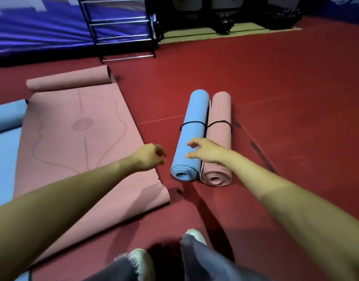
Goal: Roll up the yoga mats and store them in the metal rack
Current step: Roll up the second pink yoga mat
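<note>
Two rolled mats lie side by side on the red floor, each bound by a black elastic loop: a blue rolled mat [191,134] and a pink rolled mat [220,118] to its right. My right hand [205,150] hovers over their near halves, fingers spread, holding nothing. My left hand [149,159] is open just left of the blue roll, above the edge of a flat pink mat [73,142] whose far end curls up. A flat blue mat [2,155] lies at the far left. The metal rack [121,27] stands at the back.
A blue padded wall [32,27] runs behind the rack. Dark equipment [225,17] on a strip of green flooring stands at the back right. My two feet in light shoes [140,260] are on the red floor at the bottom.
</note>
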The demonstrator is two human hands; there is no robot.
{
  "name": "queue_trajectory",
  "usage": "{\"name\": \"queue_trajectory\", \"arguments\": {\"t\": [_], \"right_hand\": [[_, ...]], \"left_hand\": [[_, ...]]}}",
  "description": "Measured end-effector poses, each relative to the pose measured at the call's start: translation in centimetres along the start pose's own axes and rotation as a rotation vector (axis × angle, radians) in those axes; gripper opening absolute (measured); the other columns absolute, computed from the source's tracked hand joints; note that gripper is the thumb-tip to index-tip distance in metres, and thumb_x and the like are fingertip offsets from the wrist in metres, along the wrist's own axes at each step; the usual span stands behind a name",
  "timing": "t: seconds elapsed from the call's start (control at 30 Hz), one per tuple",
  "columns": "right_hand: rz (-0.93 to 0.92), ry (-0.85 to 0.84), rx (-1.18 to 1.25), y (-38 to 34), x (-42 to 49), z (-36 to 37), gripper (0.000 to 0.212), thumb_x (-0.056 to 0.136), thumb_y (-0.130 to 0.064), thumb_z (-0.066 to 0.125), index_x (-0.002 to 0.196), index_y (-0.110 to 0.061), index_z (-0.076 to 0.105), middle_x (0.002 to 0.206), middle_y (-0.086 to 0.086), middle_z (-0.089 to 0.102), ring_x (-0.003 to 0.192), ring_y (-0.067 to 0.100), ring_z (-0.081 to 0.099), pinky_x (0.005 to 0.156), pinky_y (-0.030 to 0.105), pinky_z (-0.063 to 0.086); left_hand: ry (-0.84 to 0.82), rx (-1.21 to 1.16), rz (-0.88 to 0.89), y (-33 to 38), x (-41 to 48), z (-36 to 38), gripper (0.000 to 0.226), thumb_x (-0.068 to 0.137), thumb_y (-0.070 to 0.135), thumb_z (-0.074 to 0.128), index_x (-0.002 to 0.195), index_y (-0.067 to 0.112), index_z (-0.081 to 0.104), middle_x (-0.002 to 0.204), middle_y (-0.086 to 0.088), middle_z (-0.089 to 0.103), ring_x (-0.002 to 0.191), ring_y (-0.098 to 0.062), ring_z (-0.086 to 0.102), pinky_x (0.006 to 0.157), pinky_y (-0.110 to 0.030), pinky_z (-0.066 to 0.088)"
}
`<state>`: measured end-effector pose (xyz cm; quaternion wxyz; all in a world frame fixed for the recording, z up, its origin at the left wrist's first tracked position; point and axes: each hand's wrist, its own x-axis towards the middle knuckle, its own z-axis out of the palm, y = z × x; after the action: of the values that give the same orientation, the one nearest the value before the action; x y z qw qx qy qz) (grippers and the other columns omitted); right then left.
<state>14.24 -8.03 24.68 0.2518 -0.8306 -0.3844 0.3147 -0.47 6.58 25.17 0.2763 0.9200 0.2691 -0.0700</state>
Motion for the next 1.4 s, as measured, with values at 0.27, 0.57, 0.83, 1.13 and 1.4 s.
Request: {"name": "queue_trajectory", "arguments": {"t": [0.27, 0.57, 0.83, 1.13, 1.4], "right_hand": [[-0.035, -0.066, 0.041, 1.3, 4.4, 7.0, 0.045, 0.082, -0.021, 0.072, 0.125, -0.016, 0.056, 0.126, 0.003, 0.057, 0.109, 0.016, 0.054, 0.088, 0.018, 0.036], [-0.273, -0.144, -0.16, 2.4, 9.5, 21.1, 0.048, 0.086, -0.022, 0.065, 0.13, -0.012, 0.052, 0.136, 0.007, 0.048, 0.128, 0.025, 0.038, 0.104, 0.021, 0.022], [-0.482, -0.17, -0.52, 3.9, 9.2, 27.8, 0.069, 0.086, -0.039, 0.062, 0.146, -0.028, 0.03, 0.152, -0.009, 0.025, 0.142, 0.016, 0.014, 0.116, 0.045, 0.004], [-0.578, 0.132, -0.625, 5.5, 10.6, 29.6, 0.058, 0.06, -0.023, 0.085, 0.115, -0.019, 0.067, 0.11, -0.002, 0.069, 0.099, 0.022, 0.065, 0.087, 0.044, 0.047], [-0.559, 0.355, -0.599, 6.9, 12.0, 24.8, 0.043, 0.074, -0.023, 0.065, 0.117, -0.02, 0.064, 0.113, 0.001, 0.067, 0.105, 0.026, 0.058, 0.101, 0.044, 0.032]], "left_hand": [[-0.03, 0.005, -0.014, -5.8, 0.7, 3.3, 0.028, 0.09, 0.021, 0.064, 0.116, 0.013, 0.065, 0.12, -0.006, 0.064, 0.108, -0.019, 0.059, 0.082, -0.02, 0.039], [-0.129, 0.236, 0.007, -18.9, -0.8, 9.4, 0.033, 0.091, 0.029, 0.058, 0.121, 0.017, 0.061, 0.125, -0.006, 0.056, 0.119, -0.027, 0.049, 0.1, -0.034, 0.039], [0.101, 0.379, 0.084, -26.9, -6.6, 12.8, 0.05, 0.087, 0.042, 0.038, 0.112, 0.011, 0.069, 0.102, -0.015, 0.065, 0.09, -0.034, 0.065, 0.072, -0.04, 0.055], [0.396, 0.196, -0.054, -31.0, -9.4, 17.9, 0.045, 0.093, 0.037, 0.046, 0.121, 0.005, 0.061, 0.11, -0.011, 0.06, 0.095, -0.032, 0.054, 0.086, -0.038, 0.041], [0.475, -0.036, -0.101, -27.4, -5.2, 19.7, 0.055, 0.086, 0.038, 0.053, 0.128, 0.003, 0.055, 0.123, -0.016, 0.056, 0.109, -0.034, 0.047, 0.1, -0.04, 0.032]]}}
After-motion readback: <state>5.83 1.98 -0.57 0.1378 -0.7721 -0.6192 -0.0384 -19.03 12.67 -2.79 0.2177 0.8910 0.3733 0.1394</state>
